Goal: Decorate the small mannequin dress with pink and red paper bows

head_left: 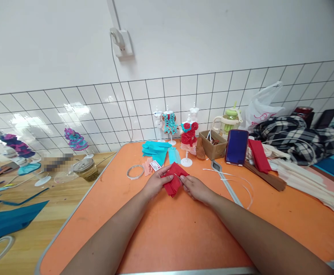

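Both my hands meet over the middle of an orange table (161,233). My left hand (154,184) pinches a folded piece of red fabric (173,179) at its left edge. My right hand (195,188) is closed at the fabric's right edge, fingertips pressed together on a thin needle I can barely see. Just beyond the fabric lie teal cloth pieces (157,149), a small white card (155,165) and a tape ring (135,172). A small mannequin in a red dress (188,138) stands behind them.
More small dress forms (169,123) stand by the tiled wall. A cardboard box (213,144), an upright phone (236,147), a green cup (229,120), plaid cloth (293,135) and white strips (304,175) crowd the right. A wooden table (41,221) with a jar (86,169) lies left.
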`<state>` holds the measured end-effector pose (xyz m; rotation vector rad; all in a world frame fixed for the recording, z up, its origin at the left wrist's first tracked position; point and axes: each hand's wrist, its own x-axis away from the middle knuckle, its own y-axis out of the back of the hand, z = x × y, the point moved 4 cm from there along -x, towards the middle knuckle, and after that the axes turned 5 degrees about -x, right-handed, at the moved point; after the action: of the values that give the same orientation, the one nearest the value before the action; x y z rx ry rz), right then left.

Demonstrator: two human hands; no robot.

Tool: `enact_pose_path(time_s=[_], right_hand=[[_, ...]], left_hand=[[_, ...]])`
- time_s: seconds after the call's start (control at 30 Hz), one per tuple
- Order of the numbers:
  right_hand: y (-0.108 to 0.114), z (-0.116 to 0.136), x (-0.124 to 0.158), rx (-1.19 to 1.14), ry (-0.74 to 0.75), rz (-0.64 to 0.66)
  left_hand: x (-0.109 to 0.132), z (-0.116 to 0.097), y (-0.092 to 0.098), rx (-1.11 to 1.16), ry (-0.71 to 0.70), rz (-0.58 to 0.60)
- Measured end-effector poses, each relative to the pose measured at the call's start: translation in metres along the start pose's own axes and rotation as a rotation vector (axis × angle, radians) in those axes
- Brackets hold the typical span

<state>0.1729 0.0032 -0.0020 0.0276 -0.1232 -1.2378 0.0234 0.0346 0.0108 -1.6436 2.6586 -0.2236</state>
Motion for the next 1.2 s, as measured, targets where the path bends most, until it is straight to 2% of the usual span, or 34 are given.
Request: enact_pose_path(time_s=[0.2,0.63,0.87,1.03,1.2], right_hand=[[-0.0019,0.0013,0.0015,0.001,-0.054,-0.002],[-0.0008,-0.0012,-0.0016,0.045,-0.016,0.025],[-0.0011,0.0044,0.0014,-0.027,-0.045,0.003],[-0.0038,0.0059,0.0035,-0.072,-0.079,0.029],[-0.0041,0.0062,0.0024,-0.067,-0.044,0.026]], left_hand=[[0.0004,-0.0017,-0.0011,-0.043,-0.007,-0.001],[0.0022,-0.0018,-0.0062,-0.070,-0.007,-0.009],[0.0010,-0.0011,-0.0038,-0.053,0.018,-0.042],[0.0013,-0.0025,-0.0050,-0.095,-0.011,-0.030],[0.0001,-0.0003,-0.0073,-0.134,-0.036,0.003]])
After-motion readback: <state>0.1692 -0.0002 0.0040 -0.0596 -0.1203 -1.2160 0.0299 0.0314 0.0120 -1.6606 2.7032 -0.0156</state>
